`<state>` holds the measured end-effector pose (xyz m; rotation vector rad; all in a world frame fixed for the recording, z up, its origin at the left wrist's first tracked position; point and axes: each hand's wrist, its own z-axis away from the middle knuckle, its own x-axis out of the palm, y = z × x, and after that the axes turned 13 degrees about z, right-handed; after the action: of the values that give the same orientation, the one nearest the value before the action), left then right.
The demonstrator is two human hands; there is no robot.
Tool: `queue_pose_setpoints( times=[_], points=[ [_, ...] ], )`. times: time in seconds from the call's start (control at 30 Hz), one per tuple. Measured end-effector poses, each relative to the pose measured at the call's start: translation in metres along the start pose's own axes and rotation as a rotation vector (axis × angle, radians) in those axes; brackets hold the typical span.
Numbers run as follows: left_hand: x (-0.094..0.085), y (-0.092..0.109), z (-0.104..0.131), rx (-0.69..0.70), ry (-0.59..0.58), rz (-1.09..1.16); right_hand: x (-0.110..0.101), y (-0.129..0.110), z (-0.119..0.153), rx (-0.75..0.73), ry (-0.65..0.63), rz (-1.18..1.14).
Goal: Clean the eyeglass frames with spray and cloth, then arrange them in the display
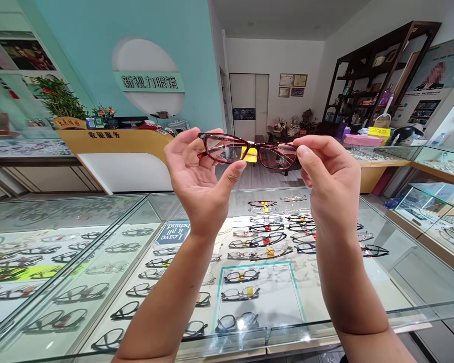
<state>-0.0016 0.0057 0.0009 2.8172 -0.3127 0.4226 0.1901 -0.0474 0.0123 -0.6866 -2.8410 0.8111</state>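
Observation:
A pair of eyeglasses point(255, 144) with a dark red frame is raised above the display counter, lenses facing me and slightly tilted. A yellow tag point(250, 154) shows near the bridge. At its left end, my left hand point(202, 176) holds the frame, the thumb near the lower rim and the fingers around and behind the corner. My right hand point(329, 174) pinches the other end between thumb and forefinger. The folded or open state of the temples is hard to make out.
Below my forearms lies a glass display case point(264, 335) with rows of eyeglasses inside. A blue printed card point(174, 232) lies among them. Farther back stand a service counter point(128, 156) on the left and a dark shelf point(370, 75) on the right.

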Motion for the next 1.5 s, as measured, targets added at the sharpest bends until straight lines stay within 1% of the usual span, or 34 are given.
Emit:
queue_pose_setpoints(
  times=[0.17,0.33,0.47,0.63,0.73,0.8,0.87,0.9,0.97,1.07,1.13,1.2,1.27,1.4,1.5],
  points=[
    [0.001,0.001,0.0,0.002,0.027,-0.017,0.0,0.001,0.0,0.001,0.001,0.001],
    [-0.002,0.0,0.001,0.001,0.033,-0.035,-0.001,0.004,-0.001,-0.006,-0.004,0.004],
    [-0.003,0.002,0.003,-0.029,0.027,-0.019,-0.001,0.007,-0.002,0.005,-0.008,-0.014],
    [-0.001,0.006,0.003,-0.033,0.033,0.012,-0.001,0.007,-0.002,0.03,-0.012,-0.048],
    [0.0,0.006,0.0,-0.075,0.02,0.056,-0.001,0.005,-0.001,0.065,-0.019,-0.044],
    [-0.003,0.006,-0.003,-0.144,0.023,0.099,0.0,0.004,-0.001,0.084,-0.017,-0.066],
    [-0.008,0.005,-0.006,-0.263,0.024,0.194,0.0,0.003,-0.001,0.067,-0.035,-0.09],
    [-0.011,0.005,-0.008,-0.348,0.017,0.263,-0.001,0.002,-0.001,0.048,-0.059,-0.087],
    [-0.016,0.005,-0.011,-0.567,-0.019,0.415,-0.001,0.0,-0.001,-0.011,-0.142,-0.039],
    [-0.019,0.006,-0.012,-0.907,-0.097,0.611,0.0,-0.007,-0.001,-0.16,-0.26,0.085],
    [-0.017,0.007,-0.01,-1.057,-0.146,0.722,0.002,-0.011,0.001,-0.272,-0.286,0.159],
    [-0.016,0.006,-0.007,-1.139,-0.19,0.812,0.002,-0.014,0.002,-0.345,-0.284,0.217],
    [-0.016,0.003,-0.005,-1.194,-0.228,0.856,0.002,-0.015,0.003,-0.381,-0.293,0.255],
    [-0.021,-0.004,-0.003,-1.272,-0.265,0.874,-0.002,-0.015,0.002,-0.414,-0.36,0.298],
    [-0.022,-0.006,-0.002,-1.301,-0.28,0.871,-0.002,-0.014,0.002,-0.414,-0.373,0.306]
  ],
)
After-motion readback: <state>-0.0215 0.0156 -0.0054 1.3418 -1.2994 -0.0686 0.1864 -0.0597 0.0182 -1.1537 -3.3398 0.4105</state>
